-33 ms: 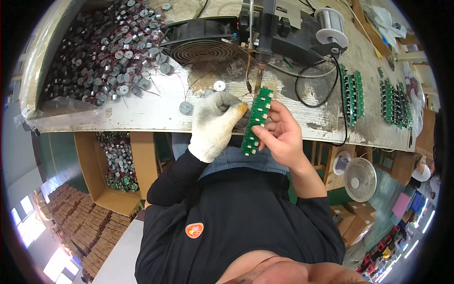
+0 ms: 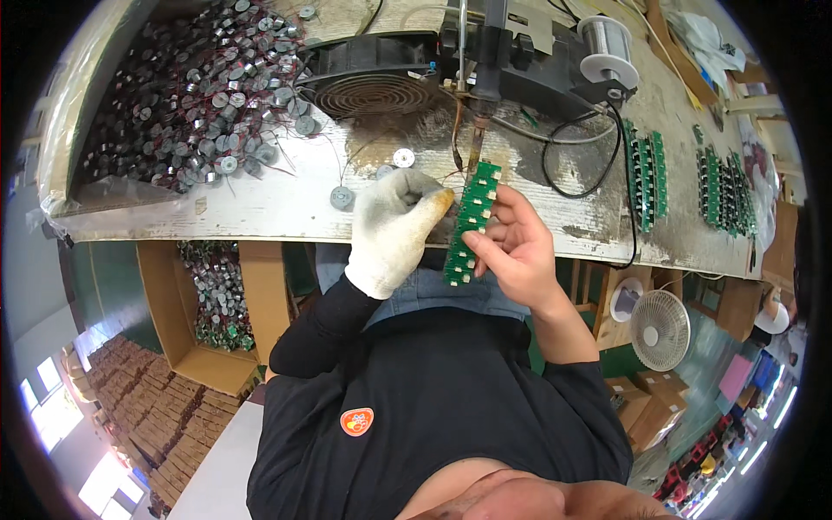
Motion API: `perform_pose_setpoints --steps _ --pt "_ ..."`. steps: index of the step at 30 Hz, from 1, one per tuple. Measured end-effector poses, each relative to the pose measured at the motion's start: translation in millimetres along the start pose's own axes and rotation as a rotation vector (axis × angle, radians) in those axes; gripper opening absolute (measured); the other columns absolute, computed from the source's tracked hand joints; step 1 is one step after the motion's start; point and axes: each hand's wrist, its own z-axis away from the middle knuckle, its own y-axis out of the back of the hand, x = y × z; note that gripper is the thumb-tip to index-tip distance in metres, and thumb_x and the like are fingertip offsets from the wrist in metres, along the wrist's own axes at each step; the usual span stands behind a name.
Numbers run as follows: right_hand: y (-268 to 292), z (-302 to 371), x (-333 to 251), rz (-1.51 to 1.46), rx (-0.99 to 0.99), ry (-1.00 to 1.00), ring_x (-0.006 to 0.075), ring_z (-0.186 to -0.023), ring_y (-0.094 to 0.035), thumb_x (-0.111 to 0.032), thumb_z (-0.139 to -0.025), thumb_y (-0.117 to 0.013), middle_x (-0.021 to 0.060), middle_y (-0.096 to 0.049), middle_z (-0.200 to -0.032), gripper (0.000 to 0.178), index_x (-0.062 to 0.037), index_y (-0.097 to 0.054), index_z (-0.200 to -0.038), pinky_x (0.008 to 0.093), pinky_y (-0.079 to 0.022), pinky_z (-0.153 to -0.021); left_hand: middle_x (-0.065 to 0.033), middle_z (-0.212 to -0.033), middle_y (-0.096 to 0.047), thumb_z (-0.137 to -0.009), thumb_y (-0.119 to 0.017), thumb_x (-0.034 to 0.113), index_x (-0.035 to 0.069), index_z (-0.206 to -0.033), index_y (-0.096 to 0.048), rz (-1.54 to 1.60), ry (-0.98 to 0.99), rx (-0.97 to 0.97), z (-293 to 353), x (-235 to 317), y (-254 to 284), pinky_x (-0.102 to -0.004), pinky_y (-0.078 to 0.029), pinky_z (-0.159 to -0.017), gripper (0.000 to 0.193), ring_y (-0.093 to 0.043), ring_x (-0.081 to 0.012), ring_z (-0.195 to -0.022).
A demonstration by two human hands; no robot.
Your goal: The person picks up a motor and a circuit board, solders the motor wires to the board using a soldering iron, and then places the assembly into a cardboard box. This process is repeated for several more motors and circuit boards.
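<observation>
My right hand (image 2: 517,247), bare, pinches a long green circuit board strip (image 2: 473,224) between thumb and fingers. The strip stands tilted, its upper end close beneath the tip of a soldering iron (image 2: 477,139) fixed in a stand. Small pale connectors run along the strip. In a white glove with a stained thumb, my left hand (image 2: 394,227) is closed in a pinch just left of the strip. A thin reddish wire shows by its fingertips; what they hold is hidden. Small round metal discs (image 2: 342,198) lie left of the glove.
Many round motor-like parts with red wires (image 2: 217,104) fill a box at the left. A black fan (image 2: 373,78) and a solder spool (image 2: 605,48) stand at the back. More green boards (image 2: 646,178) lie at the right. Below the table edge is a cardboard box (image 2: 208,368).
</observation>
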Motion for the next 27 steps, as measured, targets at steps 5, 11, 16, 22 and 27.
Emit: perform_pose_setpoints --steps 5,11,16,22,27 --pt "1.4 -2.3 -0.9 -0.024 0.015 -0.005 0.0081 -0.066 -0.059 0.005 -0.086 -0.060 0.0098 -0.059 -0.098 0.051 0.0043 -0.036 -0.131 0.0197 -0.047 -0.049 -0.0110 -0.097 -0.058 -0.071 -0.078 0.015 0.003 -0.096 -0.062 -0.557 -0.494 0.372 20.2 -8.9 28.6 -0.0278 -0.049 -0.064 0.032 -0.058 -0.0193 -0.066" --pt "2.7 -4.7 4.2 -0.027 0.047 0.019 0.0094 -0.069 -0.059 0.006 -0.086 -0.060 0.0125 -0.057 -0.106 0.053 0.0052 -0.035 -0.132 0.0197 -0.047 -0.047 -0.0136 -0.095 -0.058 -0.070 -0.078 0.019 0.003 -0.096 -0.058 -0.980 -0.363 0.419 9.1 -10.5 71.0 -0.0366 -0.049 -0.074 0.037 -0.061 -0.0302 -0.083" --pt "6.7 -7.0 7.2 -0.040 0.039 0.047 0.0109 -0.071 -0.060 0.006 -0.086 -0.059 0.0143 -0.058 -0.107 0.053 0.0071 -0.034 -0.132 0.0206 -0.049 -0.047 -0.0110 -0.073 -0.062 -0.074 -0.071 0.009 0.003 -0.087 -0.059 -0.894 -0.461 0.445 3.5 -12.8 79.0 -0.0341 -0.049 -0.064 0.019 -0.061 -0.0282 -0.068" --pt "4.0 -8.9 6.5 -0.061 0.043 0.049 0.0109 -0.070 -0.060 0.006 -0.086 -0.058 0.0142 -0.058 -0.106 0.052 0.0070 -0.034 -0.132 0.0206 -0.049 -0.047 -0.0066 -0.075 -0.065 -0.072 -0.074 0.008 0.002 -0.085 -0.066 -0.605 -0.415 0.471 8.4 -7.1 96.8 -0.0259 -0.046 -0.063 0.017 -0.059 -0.0149 -0.066" --pt "5.6 -8.0 5.2 -0.050 0.045 0.038 0.0104 -0.070 -0.060 0.006 -0.086 -0.059 0.0138 -0.058 -0.106 0.051 0.0068 -0.035 -0.132 0.0204 -0.048 -0.047 -0.0028 -0.076 -0.065 -0.073 -0.075 0.007 0.000 -0.082 -0.067 -0.599 -0.353 0.425 7.8 5.7 94.8 -0.0222 -0.042 -0.059 0.014 -0.052 -0.0062 -0.064"
